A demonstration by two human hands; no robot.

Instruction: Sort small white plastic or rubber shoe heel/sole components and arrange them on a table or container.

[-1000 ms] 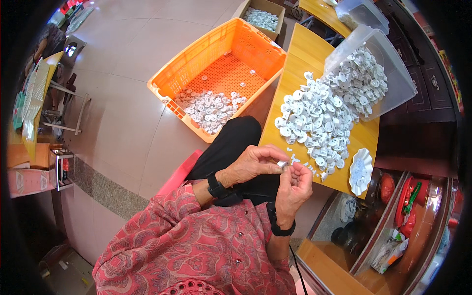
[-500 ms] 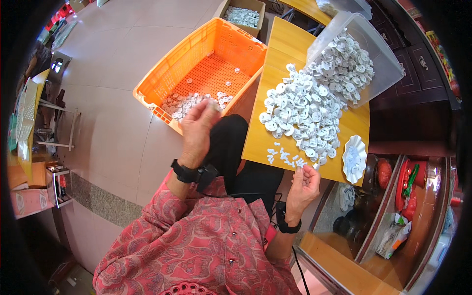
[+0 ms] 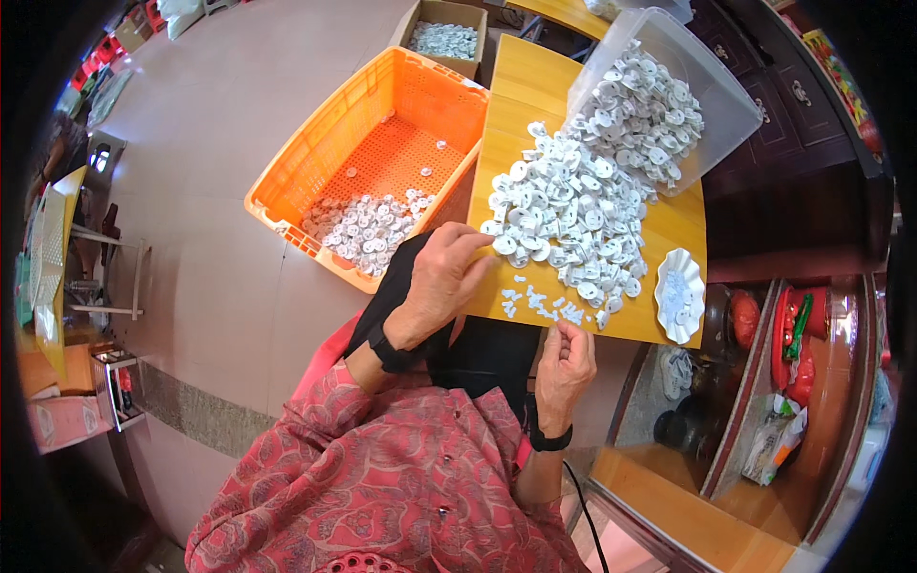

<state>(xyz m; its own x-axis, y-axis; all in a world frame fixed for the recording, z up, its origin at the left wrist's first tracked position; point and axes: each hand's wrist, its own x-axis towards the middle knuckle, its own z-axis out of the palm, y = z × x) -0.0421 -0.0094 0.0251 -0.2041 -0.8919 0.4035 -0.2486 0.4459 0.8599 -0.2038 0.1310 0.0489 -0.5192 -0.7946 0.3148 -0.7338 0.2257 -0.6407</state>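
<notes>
left hand (image 3: 441, 277) touches white discs (image 3: 564, 220) (right hand (image 3: 564, 361) nearby).

A wooden board (image 3: 535, 91) is set in front of the seated person, with a heap of round plastic parts (image 3: 573, 215) spread across its middle. A clear tub (image 3: 712, 91) is tipped on its side at the far right corner of the board, its parts spilling onto the heap. A small fluted dish (image 3: 680, 294) is placed at the near right corner. Small loose pieces (image 3: 540, 304) are scattered along the near edge. A crate (image 3: 330, 148) stands on the floor to the left of the board, with more parts gathered in its near end. A cardboard box (image 3: 444, 38) is positioned behind the crate.

The left hand (image 3: 441, 277) is placed at the heap's near left edge, touching it. The right hand (image 3: 565, 361) is held just short of the board's near edge.
</notes>
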